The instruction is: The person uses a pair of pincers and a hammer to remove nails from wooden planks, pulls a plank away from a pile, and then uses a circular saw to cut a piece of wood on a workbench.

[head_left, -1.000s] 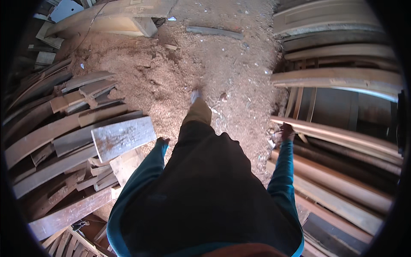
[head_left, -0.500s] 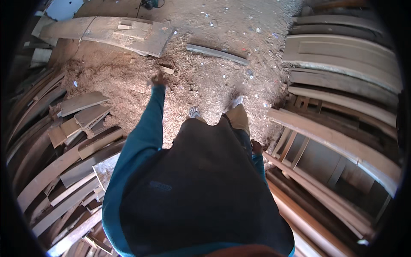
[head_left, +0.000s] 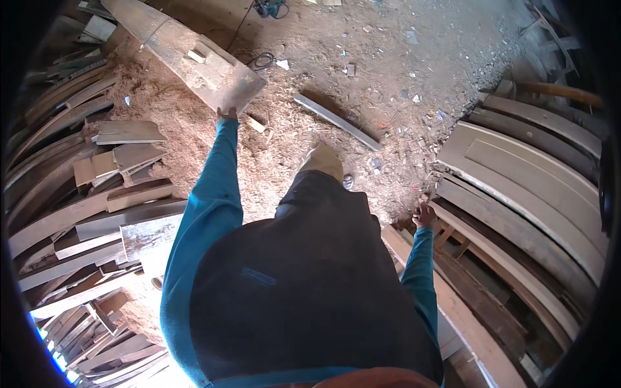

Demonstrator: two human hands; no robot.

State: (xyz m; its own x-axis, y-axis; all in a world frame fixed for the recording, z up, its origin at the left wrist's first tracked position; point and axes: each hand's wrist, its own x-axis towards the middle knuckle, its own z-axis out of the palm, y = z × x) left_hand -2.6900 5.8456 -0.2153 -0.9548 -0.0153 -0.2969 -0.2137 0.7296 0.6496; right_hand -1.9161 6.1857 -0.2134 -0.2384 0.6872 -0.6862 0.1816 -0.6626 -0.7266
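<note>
My left hand (head_left: 227,114) reaches forward to the near end of a wide, worn wooden plank (head_left: 169,46). Its fingers look apart at the plank's edge; whether they press on it is hard to tell. Small wood blocks (head_left: 196,57) lie on top of the plank. Close beside this hand, a short wood offcut (head_left: 256,124) rests on the shavings. To the right, my right hand (head_left: 424,215) is stretched out by the ends of stacked boards (head_left: 498,249). Its fingers appear loosely spread, and I see nothing held in them.
A narrow grey timber (head_left: 337,121) lies across the shavings ahead. Stacked boards and a panelled door (head_left: 524,171) line the right side. Piled planks and offcuts (head_left: 132,132) crowd the left. A cable (head_left: 262,61) and a power tool (head_left: 270,8) lie at the far side.
The view has turned and moved forward. My left hand has come to the near end of the wide plank. My right hand has swung out from beside my leg toward the stacked boards.
</note>
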